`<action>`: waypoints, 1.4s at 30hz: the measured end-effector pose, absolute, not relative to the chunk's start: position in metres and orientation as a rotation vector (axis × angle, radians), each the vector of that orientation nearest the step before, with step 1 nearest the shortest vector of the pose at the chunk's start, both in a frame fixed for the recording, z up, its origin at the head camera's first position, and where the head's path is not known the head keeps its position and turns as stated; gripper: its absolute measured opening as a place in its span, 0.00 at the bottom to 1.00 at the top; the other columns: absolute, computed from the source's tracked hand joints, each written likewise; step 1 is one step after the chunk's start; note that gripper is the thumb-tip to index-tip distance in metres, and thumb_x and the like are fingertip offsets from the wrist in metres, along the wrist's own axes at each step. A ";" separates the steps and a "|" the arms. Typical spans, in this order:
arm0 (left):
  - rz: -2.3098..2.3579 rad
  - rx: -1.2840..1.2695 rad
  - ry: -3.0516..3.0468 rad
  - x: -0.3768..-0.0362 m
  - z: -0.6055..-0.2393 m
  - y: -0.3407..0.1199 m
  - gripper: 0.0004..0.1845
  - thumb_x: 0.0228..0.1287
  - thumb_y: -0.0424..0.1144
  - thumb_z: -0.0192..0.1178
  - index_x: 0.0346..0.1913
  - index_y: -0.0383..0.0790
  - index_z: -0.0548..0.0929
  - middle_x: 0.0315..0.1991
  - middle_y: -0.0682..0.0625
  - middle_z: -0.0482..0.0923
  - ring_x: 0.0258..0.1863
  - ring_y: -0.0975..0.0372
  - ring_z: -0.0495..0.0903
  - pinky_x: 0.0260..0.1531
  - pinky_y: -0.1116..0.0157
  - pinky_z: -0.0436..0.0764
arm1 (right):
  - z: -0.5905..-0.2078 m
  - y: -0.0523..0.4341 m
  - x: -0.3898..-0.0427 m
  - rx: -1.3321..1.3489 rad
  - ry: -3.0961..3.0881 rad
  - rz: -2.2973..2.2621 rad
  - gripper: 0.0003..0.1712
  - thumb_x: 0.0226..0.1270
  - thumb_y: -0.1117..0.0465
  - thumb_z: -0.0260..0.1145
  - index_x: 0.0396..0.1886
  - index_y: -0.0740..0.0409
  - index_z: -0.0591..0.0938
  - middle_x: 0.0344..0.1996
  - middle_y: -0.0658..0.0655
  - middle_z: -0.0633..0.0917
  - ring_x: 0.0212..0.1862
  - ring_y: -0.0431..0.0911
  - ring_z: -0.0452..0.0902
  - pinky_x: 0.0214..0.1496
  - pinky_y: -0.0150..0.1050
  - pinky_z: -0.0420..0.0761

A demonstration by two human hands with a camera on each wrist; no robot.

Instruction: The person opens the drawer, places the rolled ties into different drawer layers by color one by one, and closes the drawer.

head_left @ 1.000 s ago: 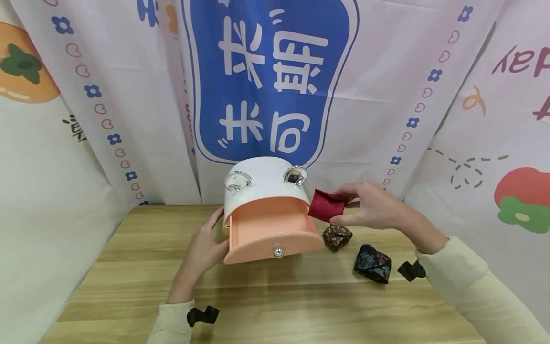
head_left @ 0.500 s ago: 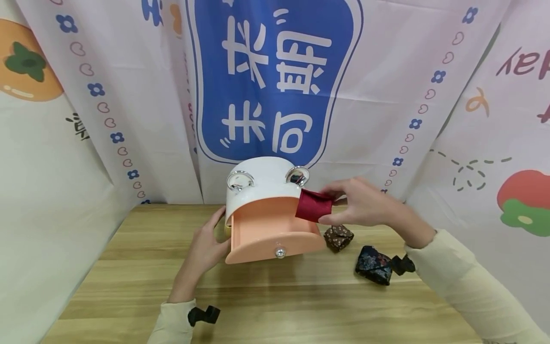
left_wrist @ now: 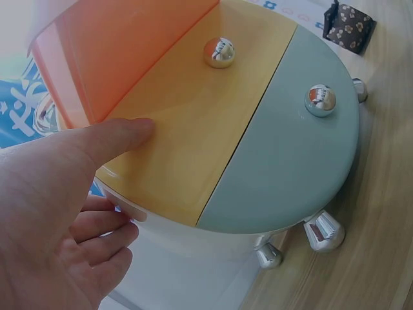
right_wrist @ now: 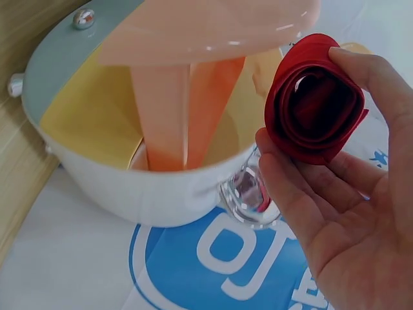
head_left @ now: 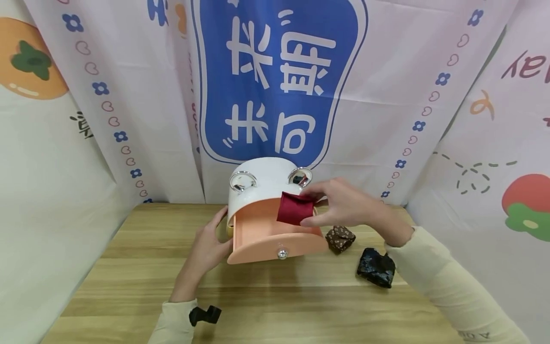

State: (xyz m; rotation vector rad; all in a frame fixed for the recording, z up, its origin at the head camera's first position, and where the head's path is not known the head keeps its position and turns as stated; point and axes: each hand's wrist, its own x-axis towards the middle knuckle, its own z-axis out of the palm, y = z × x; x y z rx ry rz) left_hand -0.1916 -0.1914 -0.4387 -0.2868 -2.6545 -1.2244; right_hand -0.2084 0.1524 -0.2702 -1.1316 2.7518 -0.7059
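A white drawer cabinet [head_left: 266, 174] with two silver rings on top stands against the backdrop, its peach drawer [head_left: 296, 244] pulled out. My left hand [head_left: 208, 248] grips the cabinet's left side; in the left wrist view the thumb presses on the yellow drawer front [left_wrist: 239, 97] and the other fingers curl by the side wall. Between thumb and fingers, my right hand [head_left: 339, 203] holds a rolled red necktie [head_left: 295, 209] over the right part of the open drawer. The tie's coiled end faces the right wrist camera.
A rolled brown patterned necktie [head_left: 341, 240] lies right of the cabinet. Nearer the right sleeve is a rolled dark patterned one [head_left: 376, 268]. Below the yellow drawer sits a green drawer front [left_wrist: 284, 161]. A printed cloth [head_left: 374, 129] hangs behind the wooden table [head_left: 258, 306].
My right hand has moved left with the red necktie, from beside the cabinet to over the open peach drawer. The left hand keeps its place on the cabinet.
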 end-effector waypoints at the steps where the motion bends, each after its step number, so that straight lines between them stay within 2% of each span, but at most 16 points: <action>1: -1.226 -0.284 -2.653 -0.191 -0.439 -0.192 0.48 0.65 0.44 0.74 0.83 0.41 0.61 0.79 0.39 0.67 0.77 0.40 0.68 0.74 0.36 0.73 | -0.271 0.150 -0.209 -1.143 2.749 -0.703 0.31 0.60 0.45 0.80 0.59 0.56 0.86 0.48 0.49 0.91 0.49 0.40 0.89 0.56 0.42 0.92; 5: -1.219 -0.280 -2.646 -0.191 -0.438 -0.191 0.48 0.64 0.44 0.74 0.83 0.41 0.61 0.78 0.37 0.69 0.76 0.40 0.71 0.72 0.37 0.75 | -0.274 0.141 -0.211 -1.181 2.747 -0.690 0.32 0.60 0.44 0.80 0.59 0.56 0.86 0.46 0.49 0.91 0.46 0.40 0.88 0.54 0.44 0.91; 10: -1.218 -0.287 -2.625 -0.190 -0.438 -0.191 0.48 0.63 0.43 0.75 0.83 0.41 0.62 0.76 0.34 0.71 0.74 0.40 0.72 0.71 0.37 0.76 | -0.280 0.132 -0.213 -1.178 2.732 -0.681 0.33 0.59 0.43 0.80 0.60 0.56 0.86 0.46 0.50 0.91 0.45 0.41 0.87 0.52 0.42 0.91; 17: -1.216 -0.289 -2.611 -0.190 -0.438 -0.192 0.48 0.62 0.42 0.75 0.82 0.41 0.63 0.75 0.33 0.71 0.74 0.39 0.72 0.71 0.36 0.76 | -0.287 0.125 -0.215 -1.170 2.707 -0.724 0.33 0.59 0.46 0.81 0.61 0.57 0.86 0.49 0.50 0.91 0.47 0.39 0.88 0.54 0.37 0.90; 42: -1.203 -0.306 -2.600 -0.191 -0.438 -0.191 0.47 0.62 0.43 0.75 0.82 0.40 0.64 0.75 0.34 0.72 0.74 0.39 0.72 0.72 0.37 0.75 | -0.306 0.118 -0.224 -1.156 2.681 -0.704 0.32 0.62 0.46 0.81 0.62 0.55 0.86 0.56 0.51 0.91 0.56 0.41 0.88 0.63 0.40 0.88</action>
